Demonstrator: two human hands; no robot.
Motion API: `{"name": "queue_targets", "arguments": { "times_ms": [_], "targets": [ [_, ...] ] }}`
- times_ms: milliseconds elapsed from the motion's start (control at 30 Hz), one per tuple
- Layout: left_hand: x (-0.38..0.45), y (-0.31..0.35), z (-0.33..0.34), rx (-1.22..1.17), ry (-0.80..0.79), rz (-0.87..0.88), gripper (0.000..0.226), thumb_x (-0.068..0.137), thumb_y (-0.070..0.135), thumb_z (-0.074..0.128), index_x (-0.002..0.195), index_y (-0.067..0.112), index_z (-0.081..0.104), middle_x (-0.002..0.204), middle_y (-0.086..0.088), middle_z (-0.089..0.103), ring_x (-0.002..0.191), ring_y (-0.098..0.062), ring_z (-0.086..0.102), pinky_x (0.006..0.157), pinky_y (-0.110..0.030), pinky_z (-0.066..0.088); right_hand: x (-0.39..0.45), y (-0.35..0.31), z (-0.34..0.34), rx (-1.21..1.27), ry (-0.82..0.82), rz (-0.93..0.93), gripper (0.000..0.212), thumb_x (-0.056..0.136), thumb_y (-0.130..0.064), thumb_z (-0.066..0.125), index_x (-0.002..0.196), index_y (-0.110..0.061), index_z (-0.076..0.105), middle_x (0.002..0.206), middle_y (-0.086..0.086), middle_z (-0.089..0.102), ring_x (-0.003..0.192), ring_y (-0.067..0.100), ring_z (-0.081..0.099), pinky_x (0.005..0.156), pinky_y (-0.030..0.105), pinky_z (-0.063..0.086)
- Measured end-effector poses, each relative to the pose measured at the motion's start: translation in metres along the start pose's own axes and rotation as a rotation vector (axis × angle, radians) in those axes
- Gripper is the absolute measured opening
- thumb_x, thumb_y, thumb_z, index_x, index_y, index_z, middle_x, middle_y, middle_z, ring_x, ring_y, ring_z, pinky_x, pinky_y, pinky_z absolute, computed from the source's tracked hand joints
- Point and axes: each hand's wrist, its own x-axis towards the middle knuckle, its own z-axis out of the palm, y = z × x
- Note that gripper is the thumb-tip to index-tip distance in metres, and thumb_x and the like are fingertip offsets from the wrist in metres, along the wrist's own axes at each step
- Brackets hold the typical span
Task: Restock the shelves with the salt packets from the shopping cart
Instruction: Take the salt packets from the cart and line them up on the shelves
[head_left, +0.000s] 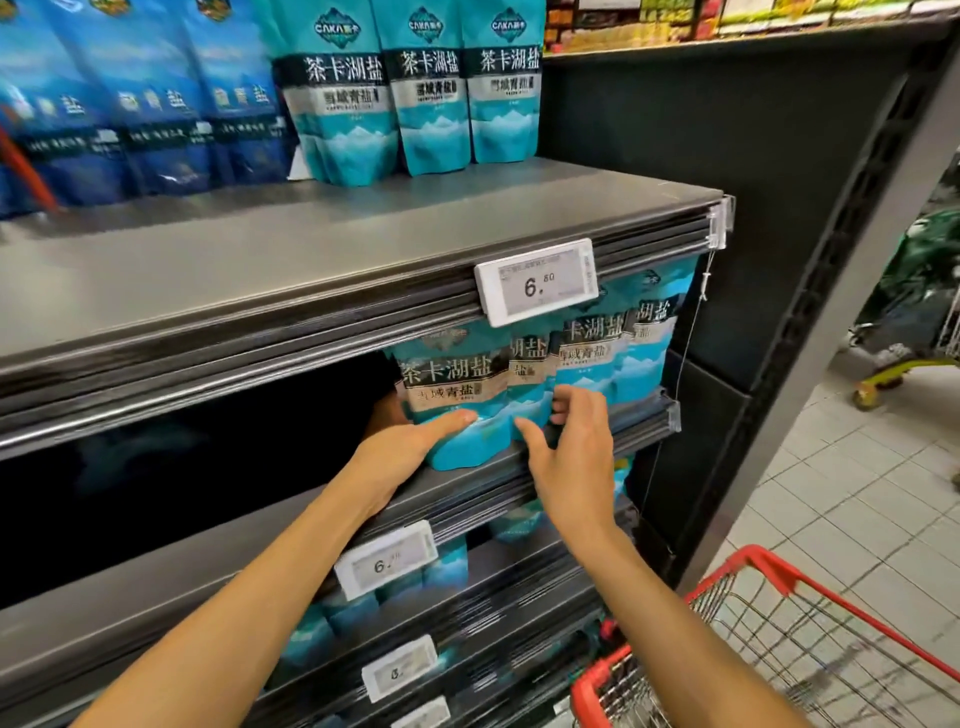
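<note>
A teal salt packet (457, 395) stands upright at the front of the second shelf (467, 483). My left hand (410, 447) grips its lower left side, thumb across the front. My right hand (566, 457) touches the neighbouring teal packets (592, 358), fingers curled on their lower edges and thumb apart. Those packets stand in a row to the right end of the shelf. The red wire shopping cart (769, 639) sits at the lower right, and its inside shows no packets in the visible part.
The top shelf (311, 249) carries three teal packets (415, 88) and dark blue packets (140, 104) at the back. White price tags (537, 280) clip to the shelf rails. Lower shelves hold more teal packets (410, 571). The second shelf is dark to the left. Tiled floor lies on the right.
</note>
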Motion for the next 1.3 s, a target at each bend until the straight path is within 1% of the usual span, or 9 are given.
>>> {"name": "queue_targets", "arguments": {
  "times_ms": [167,367,533,667,833,933,1067,1167,1300],
  "targets": [
    [0.002,-0.003,-0.001,-0.012,0.010,0.007,0.075,0.024,0.075,0.088,0.087,0.035,0.078,0.097,0.012,0.076,0.092,-0.011,0.072,0.092,-0.036,0.055,-0.001,0.004,-0.003,0.075,0.032,0.017,0.048,0.086,-0.020,0.076,0.120,-0.016,0.043,0.106,-0.002,0.047,0.087,0.006,0.051,0.079,0.011,0.047],
    [0.000,-0.004,-0.003,0.039,0.050,0.025,0.075,0.021,0.083,0.080,0.080,0.036,0.076,0.100,0.012,0.074,0.092,-0.008,0.069,0.092,-0.034,0.055,-0.002,0.008,-0.002,0.090,0.063,0.012,0.040,0.086,-0.015,0.075,0.112,-0.016,0.045,0.103,0.001,0.046,0.085,0.006,0.051,0.077,0.002,0.041],
    [-0.007,0.000,-0.001,0.113,0.024,0.037,0.078,0.024,0.088,0.072,0.082,0.037,0.073,0.099,0.013,0.072,0.092,-0.007,0.067,0.082,-0.027,0.054,-0.004,0.011,-0.001,0.113,0.069,0.017,0.038,0.087,-0.014,0.074,0.113,-0.016,0.045,0.104,0.000,0.048,0.088,0.008,0.054,0.078,0.004,0.043],
    [-0.011,0.003,-0.001,0.159,0.024,0.017,0.065,0.030,0.087,0.070,0.072,0.037,0.070,0.084,0.020,0.066,0.084,-0.003,0.063,0.062,-0.020,0.044,-0.006,0.012,-0.002,0.124,0.068,0.010,0.038,0.088,-0.014,0.073,0.113,-0.015,0.045,0.105,-0.001,0.049,0.089,0.009,0.055,0.080,0.006,0.046],
    [-0.013,0.001,-0.008,0.134,0.017,0.074,0.065,0.027,0.084,0.075,0.072,0.037,0.069,0.074,0.023,0.070,0.083,-0.002,0.067,0.067,-0.020,0.048,-0.009,0.012,-0.006,0.168,0.066,0.022,0.033,0.093,-0.012,0.064,0.119,-0.015,0.043,0.107,0.001,0.051,0.092,0.009,0.057,0.085,0.028,0.054],
    [-0.024,0.006,-0.010,0.177,0.029,0.124,0.069,0.032,0.086,0.074,0.078,0.035,0.066,0.086,0.017,0.069,0.084,-0.003,0.065,0.066,-0.019,0.048,-0.015,0.015,-0.013,0.211,0.080,0.027,0.033,0.094,-0.013,0.063,0.118,-0.022,0.041,0.106,0.001,0.052,0.093,0.008,0.056,0.085,0.027,0.053],
    [-0.052,0.000,-0.015,0.069,0.175,0.408,0.080,0.051,0.075,0.077,0.110,0.024,0.059,0.107,0.001,0.068,0.093,-0.009,0.066,0.076,-0.023,0.055,-0.028,0.019,-0.032,0.255,0.111,0.000,0.025,0.095,-0.014,0.061,0.115,-0.019,0.047,0.103,0.001,0.055,0.091,0.007,0.057,0.078,0.016,0.050],
    [-0.096,-0.015,-0.010,-0.129,0.426,0.711,0.032,0.079,0.053,0.063,0.102,0.036,0.048,0.095,0.008,0.055,0.081,-0.003,0.055,0.071,-0.011,0.045,-0.048,0.026,-0.059,0.263,0.105,-0.011,0.017,0.096,-0.016,0.059,0.111,-0.022,0.053,0.095,-0.004,0.060,0.084,0.010,0.061,0.070,0.014,0.049],
    [-0.146,-0.039,0.028,-0.213,0.207,0.893,0.012,0.091,0.026,0.052,0.100,0.032,0.048,0.089,0.006,0.053,0.080,-0.008,0.052,0.074,-0.016,0.044,-0.101,0.048,-0.108,0.200,0.102,0.037,0.010,0.095,-0.028,0.057,0.101,-0.036,0.055,0.082,-0.009,0.062,0.066,0.016,0.062,0.056,0.024,0.051]
  ]
}}
